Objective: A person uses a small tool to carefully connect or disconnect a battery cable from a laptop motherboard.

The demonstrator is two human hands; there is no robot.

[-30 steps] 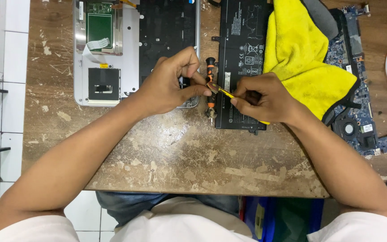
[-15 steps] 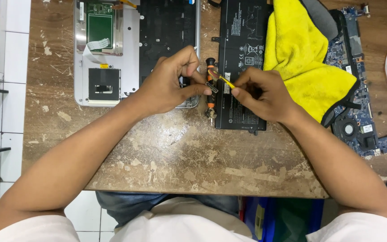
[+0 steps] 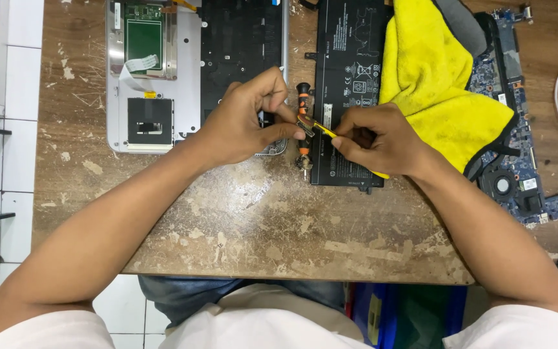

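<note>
Workbench [image 3: 240, 220]: fingers [image 3: 347, 139] apparently pinching tweezers [image 3: 321, 128].

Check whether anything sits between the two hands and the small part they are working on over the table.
Nothing visible does. The left hand pinches the small part directly, and the right hand brings the yellow tool to it. The screwdriver lies on the table beneath them, not between.
</note>
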